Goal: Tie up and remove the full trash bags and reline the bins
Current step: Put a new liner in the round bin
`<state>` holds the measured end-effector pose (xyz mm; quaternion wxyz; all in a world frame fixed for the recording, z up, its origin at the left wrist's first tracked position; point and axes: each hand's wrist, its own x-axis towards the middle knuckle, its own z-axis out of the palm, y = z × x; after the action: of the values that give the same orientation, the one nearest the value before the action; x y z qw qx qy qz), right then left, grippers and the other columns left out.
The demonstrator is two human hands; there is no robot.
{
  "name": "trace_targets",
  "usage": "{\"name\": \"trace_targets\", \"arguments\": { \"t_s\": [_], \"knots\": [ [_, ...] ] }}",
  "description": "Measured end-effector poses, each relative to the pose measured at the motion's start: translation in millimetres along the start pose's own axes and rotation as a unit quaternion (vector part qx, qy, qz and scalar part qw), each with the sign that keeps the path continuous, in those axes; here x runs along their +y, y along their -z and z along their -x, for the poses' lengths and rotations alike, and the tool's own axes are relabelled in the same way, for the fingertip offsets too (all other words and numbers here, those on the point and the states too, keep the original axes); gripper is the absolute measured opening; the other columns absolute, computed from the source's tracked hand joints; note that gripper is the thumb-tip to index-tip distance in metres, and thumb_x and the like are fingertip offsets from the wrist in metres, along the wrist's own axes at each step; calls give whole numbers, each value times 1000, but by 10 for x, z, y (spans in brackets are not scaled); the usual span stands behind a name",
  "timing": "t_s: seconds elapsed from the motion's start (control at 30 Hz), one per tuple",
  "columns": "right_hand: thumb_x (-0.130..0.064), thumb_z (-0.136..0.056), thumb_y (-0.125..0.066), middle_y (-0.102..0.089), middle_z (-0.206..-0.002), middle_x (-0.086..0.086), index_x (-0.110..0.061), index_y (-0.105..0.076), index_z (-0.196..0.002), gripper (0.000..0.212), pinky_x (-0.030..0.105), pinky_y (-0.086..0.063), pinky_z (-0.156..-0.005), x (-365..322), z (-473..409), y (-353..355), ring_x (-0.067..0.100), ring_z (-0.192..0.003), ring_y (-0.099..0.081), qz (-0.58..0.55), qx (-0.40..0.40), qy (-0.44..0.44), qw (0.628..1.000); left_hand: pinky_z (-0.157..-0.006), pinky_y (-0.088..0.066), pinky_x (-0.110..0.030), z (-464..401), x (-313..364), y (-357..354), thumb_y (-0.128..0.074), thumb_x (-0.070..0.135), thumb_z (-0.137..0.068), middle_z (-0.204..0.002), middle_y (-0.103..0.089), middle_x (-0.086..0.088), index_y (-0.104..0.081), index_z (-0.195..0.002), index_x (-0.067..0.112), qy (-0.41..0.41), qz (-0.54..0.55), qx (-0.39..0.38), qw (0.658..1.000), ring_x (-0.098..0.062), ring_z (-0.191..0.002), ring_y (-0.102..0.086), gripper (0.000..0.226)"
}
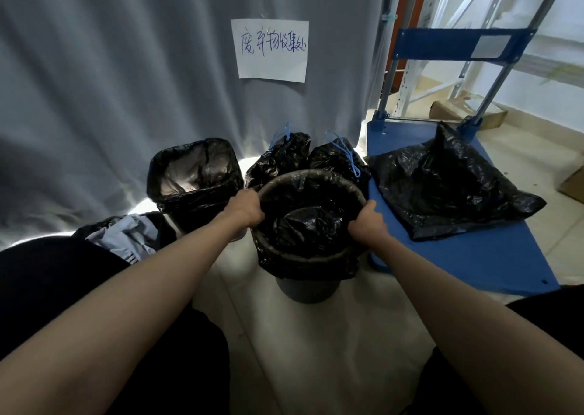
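A round grey bin (308, 291) stands on the floor in the middle, lined with a black bag (303, 225) folded over its rim. My left hand (246, 208) grips the rim and liner on the left side. On the right side my right hand (368, 223) grips the rim and liner. Behind the bin sit two tied black trash bags (279, 158) (335, 158) with blue drawstrings. A square bin (194, 180) with a black liner stands to the left.
A blue platform trolley (493, 256) at the right carries a flat black bag (448, 187). A grey curtain with a paper sign (270, 49) hangs behind. Another black bag holding pale cloth (126, 234) lies at the left. Cardboard boxes (493, 114) sit at the far right.
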<state>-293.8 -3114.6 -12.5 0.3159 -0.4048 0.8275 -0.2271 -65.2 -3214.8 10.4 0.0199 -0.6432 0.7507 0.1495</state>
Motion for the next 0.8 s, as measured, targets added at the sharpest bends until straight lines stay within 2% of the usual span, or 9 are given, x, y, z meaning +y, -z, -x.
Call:
{"name": "trace_targets", "arguments": {
  "t_s": [0.1, 0.27, 0.4, 0.53, 0.6, 0.7, 0.8],
  "knots": [
    [-9, -93, -50, -50, -124, 22, -6, -27, -136, 49, 43, -40, -81, -7, 55, -7, 41, -115, -50, -4, -4, -12, 1000, -88, -48, -35, 58, -13, -109, -61, 14, -86, -133, -53, -18, -48, -136, 10, 28, 82, -19, 996, -37, -117, -56, 52],
    [-6, -93, -51, -49, -127, 25, -1, -24, -139, 53, 46, -45, -88, 16, 147, 10, 42, -116, -52, 21, 3, -7, 1000, -95, -46, -41, 97, 14, -145, -60, 13, -85, -130, -53, -20, -44, -132, 8, 54, 85, -22, 995, -39, -117, -55, 50],
    [-6, -93, -51, -48, -125, 24, -1, -29, -134, 47, 40, -43, -75, 16, 245, 91, 37, -104, -53, 31, 20, 3, 999, -89, -47, -36, 145, 37, -41, -64, 17, -83, -130, -53, -17, -48, -128, 9, 44, 88, -9, 995, -37, -115, -56, 50],
    [-8, -91, -53, -50, -122, 23, -2, -31, -131, 47, 39, -42, -75, -25, 336, 211, 39, -109, -54, 29, 48, 24, 998, -74, -43, -32, 225, 62, 138, -66, 19, -83, -121, -58, -16, -48, -124, 8, 39, 88, 20, 995, -35, -108, -58, 46],
    [-8, -90, -55, -52, -120, 23, -2, -32, -129, 46, 38, -42, -74, -71, 395, 264, 39, -108, -55, 26, 63, 35, 997, -74, -42, -33, 277, 78, 247, -65, 19, -82, -119, -58, -16, -48, -124, 6, 34, 86, 35, 995, -36, -108, -58, 47],
    [-8, -88, -56, -52, -124, 25, -1, -33, -128, 47, 38, -40, -81, -192, 468, 366, 44, -115, -51, 25, 87, 53, 994, -81, -45, -35, 357, 89, 455, -66, 18, -81, -122, -58, -18, -48, -123, 5, 23, 82, 61, 994, -36, -111, -57, 48],
    [-8, -86, -59, -51, -126, 27, 0, -34, -127, 49, 43, -43, -89, -402, 511, 517, 46, -117, -50, 21, 104, 75, 992, -78, -44, -33, 403, 80, 719, -66, 16, -81, -119, -60, -18, -52, -119, 4, 9, 89, 88, 992, -35, -108, -59, 42]
  ]
}}
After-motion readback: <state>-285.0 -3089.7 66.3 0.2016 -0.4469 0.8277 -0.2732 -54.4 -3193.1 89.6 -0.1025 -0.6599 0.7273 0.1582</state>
